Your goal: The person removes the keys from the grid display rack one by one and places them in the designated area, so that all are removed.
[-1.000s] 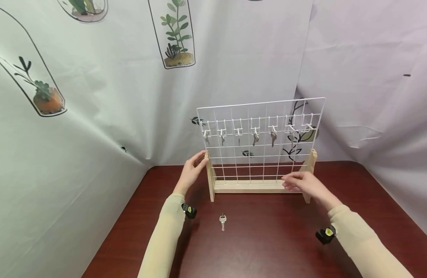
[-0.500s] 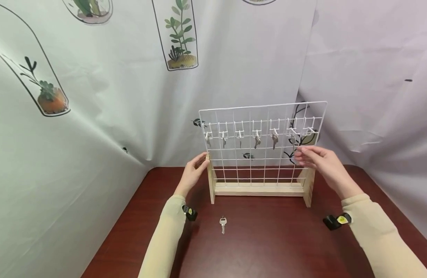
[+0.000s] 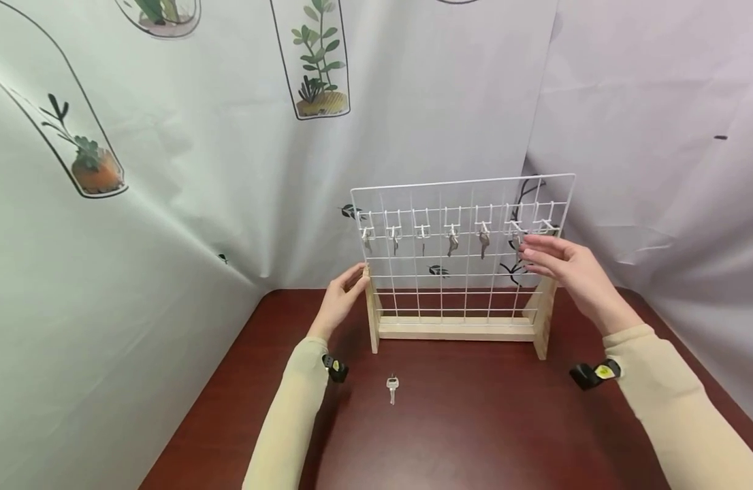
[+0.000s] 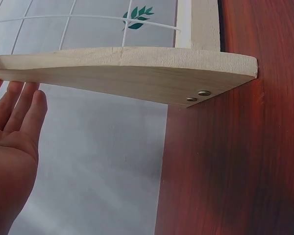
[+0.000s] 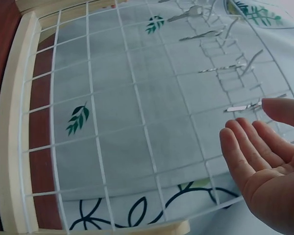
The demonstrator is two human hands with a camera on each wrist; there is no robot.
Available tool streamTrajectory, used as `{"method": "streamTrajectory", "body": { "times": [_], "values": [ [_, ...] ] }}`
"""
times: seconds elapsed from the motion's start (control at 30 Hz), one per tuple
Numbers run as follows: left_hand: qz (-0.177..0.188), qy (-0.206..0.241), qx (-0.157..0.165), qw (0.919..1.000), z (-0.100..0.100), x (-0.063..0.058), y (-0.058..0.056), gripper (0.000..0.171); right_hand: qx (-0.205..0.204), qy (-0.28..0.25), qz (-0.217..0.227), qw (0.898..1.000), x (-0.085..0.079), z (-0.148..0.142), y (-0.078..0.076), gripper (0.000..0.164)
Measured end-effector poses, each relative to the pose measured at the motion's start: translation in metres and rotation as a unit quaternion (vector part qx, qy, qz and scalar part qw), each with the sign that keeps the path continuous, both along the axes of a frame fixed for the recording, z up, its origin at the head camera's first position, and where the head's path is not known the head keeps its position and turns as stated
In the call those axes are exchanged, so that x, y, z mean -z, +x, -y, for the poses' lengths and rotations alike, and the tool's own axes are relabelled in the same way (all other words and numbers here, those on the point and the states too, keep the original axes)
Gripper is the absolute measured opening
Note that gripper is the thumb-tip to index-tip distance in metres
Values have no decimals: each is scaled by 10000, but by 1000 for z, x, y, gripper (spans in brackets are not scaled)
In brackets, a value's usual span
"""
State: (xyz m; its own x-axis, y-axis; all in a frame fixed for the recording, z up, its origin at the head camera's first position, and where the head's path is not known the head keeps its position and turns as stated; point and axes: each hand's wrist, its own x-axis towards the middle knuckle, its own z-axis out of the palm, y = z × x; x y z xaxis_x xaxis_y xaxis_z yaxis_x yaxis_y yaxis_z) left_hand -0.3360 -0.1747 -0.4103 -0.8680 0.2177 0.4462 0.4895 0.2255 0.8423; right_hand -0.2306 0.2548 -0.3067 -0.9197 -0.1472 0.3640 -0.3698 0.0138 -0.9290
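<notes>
A white wire grid rack (image 3: 440, 275) stands on a wooden base with two side posts. My left hand (image 3: 335, 299) holds the top of the left post (image 4: 112, 73), thumb on one face and fingers against the other. Several keys hang from hooks in a row across the grid. My right hand (image 3: 566, 272) is raised at the row's right end, fingers extended, thumb apart from them. Its fingertips are right beside a hanging key (image 3: 516, 239). In the right wrist view that key (image 5: 236, 108) lies just beyond the thumb, which overlaps its hook end.
One loose key (image 3: 392, 390) lies on the dark red table (image 3: 462, 422) in front of the rack. The rightmost hook (image 3: 545, 224) shows no key. A pale curtain (image 3: 229, 170) printed with plants hangs behind and to the left.
My right hand has risen from the rack's lower right to the hook row, and its fingers have spread. The left hand stays on the left post. The head view has shifted slightly.
</notes>
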Motion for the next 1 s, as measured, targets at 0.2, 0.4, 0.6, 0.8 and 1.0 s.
{"method": "streamTrajectory", "body": {
  "times": [0.2, 0.4, 0.6, 0.8, 1.0],
  "values": [
    [48, -162, 3, 9999, -7, -17, 15, 44, 428, 521, 242, 9974, -14, 5, 0, 53],
    [-87, -198, -21, 9998, -10, -29, 26, 43, 874, 1112, 214, 9897, -19, 9, -5, 57],
    [-31, -53, -61, 10000, -5, -26, 27, 43, 770, 1011, 452, 9909, -19, 13, -7, 58],
    [-38, -29, -1, 10000, -6, -26, 27, 43, 683, 646, 582, 9939, -20, 9, -4, 58],
    [-51, -82, 10, 10000, -9, -29, 28, 43, 447, -84, 578, 9973, -20, 6, 0, 30]
  ]
}}
